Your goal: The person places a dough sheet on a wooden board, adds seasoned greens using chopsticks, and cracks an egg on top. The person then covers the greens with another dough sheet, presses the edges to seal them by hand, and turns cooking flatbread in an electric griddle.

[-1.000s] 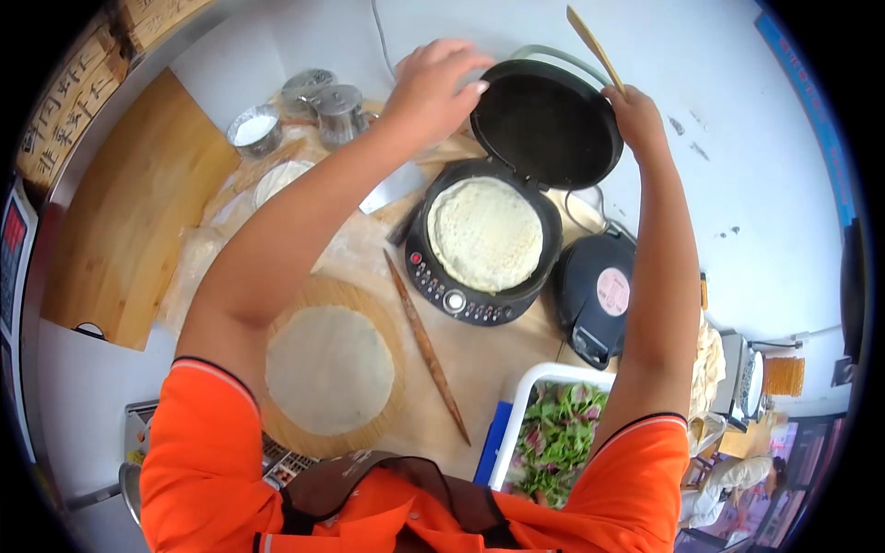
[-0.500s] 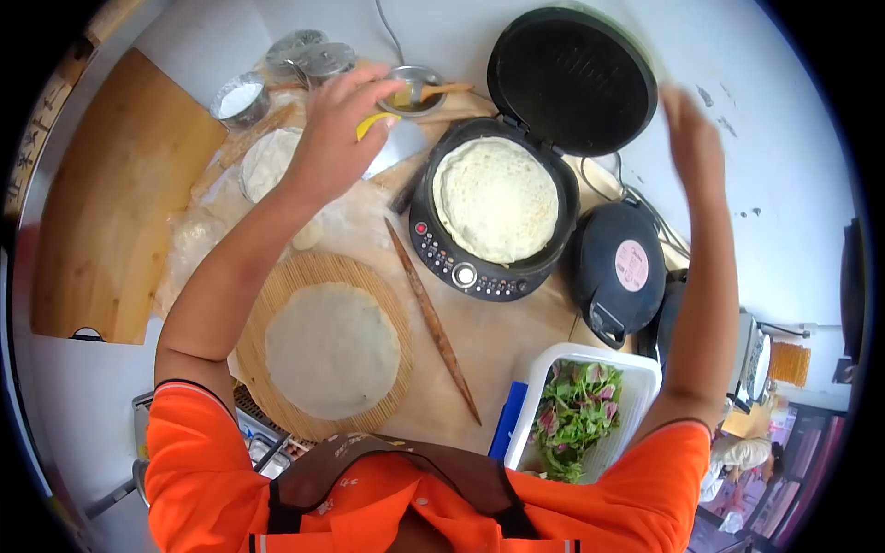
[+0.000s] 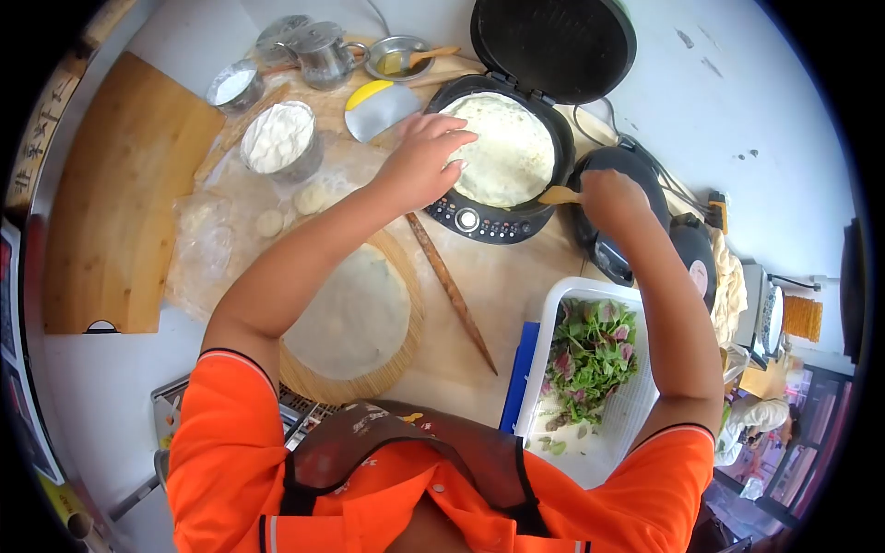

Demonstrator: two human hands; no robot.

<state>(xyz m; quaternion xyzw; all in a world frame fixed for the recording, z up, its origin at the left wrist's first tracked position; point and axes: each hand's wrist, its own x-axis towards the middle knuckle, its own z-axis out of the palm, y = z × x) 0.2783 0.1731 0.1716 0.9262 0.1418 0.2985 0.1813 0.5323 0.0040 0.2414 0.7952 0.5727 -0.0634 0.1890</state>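
My left hand point(image 3: 422, 164) is above the left edge of a pale round flatbread point(image 3: 502, 152), fingers apart and holding nothing; whether the fingertips touch it I cannot tell. The flatbread lies in a black electric griddle point(image 3: 493, 224), whose lid point(image 3: 558, 46) stands raised. In my right hand point(image 3: 616, 198) is a wooden spatula point(image 3: 559, 195), its flat end at the griddle's right rim. Nearer to me, a thin rolled dough sheet point(image 3: 355, 318) rests on a round slatted board point(image 3: 412, 341). A tapered rolling pin point(image 3: 454, 293) lies beside the board.
A white basket point(image 3: 604, 452) of green and purple leaves stands front right. A closed black appliance point(image 3: 619, 166) sits right of the griddle. At the back left are a flour bowl point(image 3: 279, 138), a yellow-handled scraper point(image 3: 383, 111) and an oil bowl point(image 3: 396, 57). A wooden board point(image 3: 134, 203) is far left.
My left hand has come from near the scraper to the flatbread's left edge. My right hand has dropped from beside the lid to the griddle's right rim, where the wooden spatula now shows.
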